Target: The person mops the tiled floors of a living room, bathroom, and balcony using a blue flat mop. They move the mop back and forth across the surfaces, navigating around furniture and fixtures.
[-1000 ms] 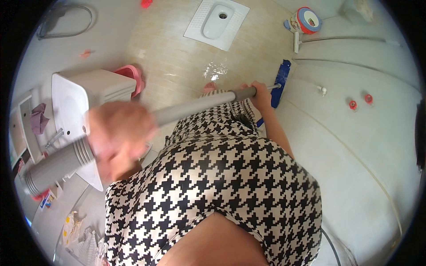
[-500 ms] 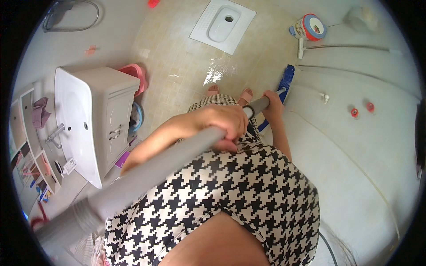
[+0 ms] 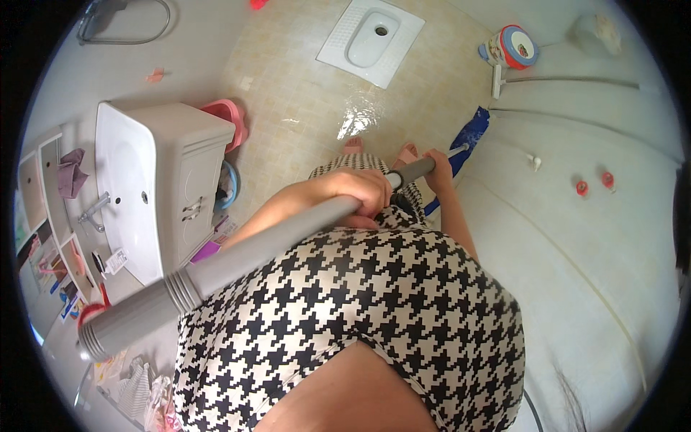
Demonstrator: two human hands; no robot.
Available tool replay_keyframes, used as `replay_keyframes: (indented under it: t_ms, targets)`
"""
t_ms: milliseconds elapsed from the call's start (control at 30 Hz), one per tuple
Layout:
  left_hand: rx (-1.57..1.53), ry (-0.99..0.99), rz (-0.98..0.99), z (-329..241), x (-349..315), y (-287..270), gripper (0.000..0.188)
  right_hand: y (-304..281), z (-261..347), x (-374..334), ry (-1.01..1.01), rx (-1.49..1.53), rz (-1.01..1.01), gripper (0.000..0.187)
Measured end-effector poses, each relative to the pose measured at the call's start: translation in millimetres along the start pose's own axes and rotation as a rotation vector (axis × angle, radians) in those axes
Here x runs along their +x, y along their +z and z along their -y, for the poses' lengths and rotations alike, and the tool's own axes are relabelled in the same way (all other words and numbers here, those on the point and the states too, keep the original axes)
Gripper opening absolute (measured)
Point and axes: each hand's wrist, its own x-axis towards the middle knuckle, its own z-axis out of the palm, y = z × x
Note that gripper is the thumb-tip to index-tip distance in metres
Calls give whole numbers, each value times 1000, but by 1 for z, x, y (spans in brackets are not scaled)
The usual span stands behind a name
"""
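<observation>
A long mop with a grey pole (image 3: 237, 263) runs slantwise across my body, from its capped upper end at the lower left to its blue mop head (image 3: 471, 133) at the right. My left hand (image 3: 358, 191) is closed round the middle of the pole, close to my waist. Farther down, my right hand (image 3: 437, 173) wraps the pole just beyond its darker grey grip (image 3: 416, 171). The mop head rests along the foot of the right wall; part of it is hidden behind my right hand and forearm.
A squat toilet (image 3: 376, 39) is set into the wet tiled floor (image 3: 288, 93) ahead. On the left stand a washbasin cabinet (image 3: 191, 144), a pink basin (image 3: 230, 122) and a blue basin (image 3: 230, 186). A lidded bucket (image 3: 511, 49) and a squeegee (image 3: 497, 81) are at the far right.
The pole's upper end has swung away from the camera, so its capped tip now shows at the lower left. Both hands keep their hold. The whole view has shifted slightly.
</observation>
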Motion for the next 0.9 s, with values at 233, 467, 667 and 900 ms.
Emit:
replay_keyframes:
  t_ms: [233, 467, 667, 900]
  targets:
    - [-43, 161, -26, -45, 6, 1, 15, -24, 14, 16, -214, -5, -94, 22]
    - [98, 196, 108, -79, 19, -31, 28, -59, 60, 25, -166, -234, -169, 13]
    - [59, 42, -105, -4, 23, -7, 24, 1, -46, 36, -138, -52, -88, 16]
    - [78, 0, -121, -3, 29, 11, 27, -24, -30, 37, -122, -78, 86, 15]
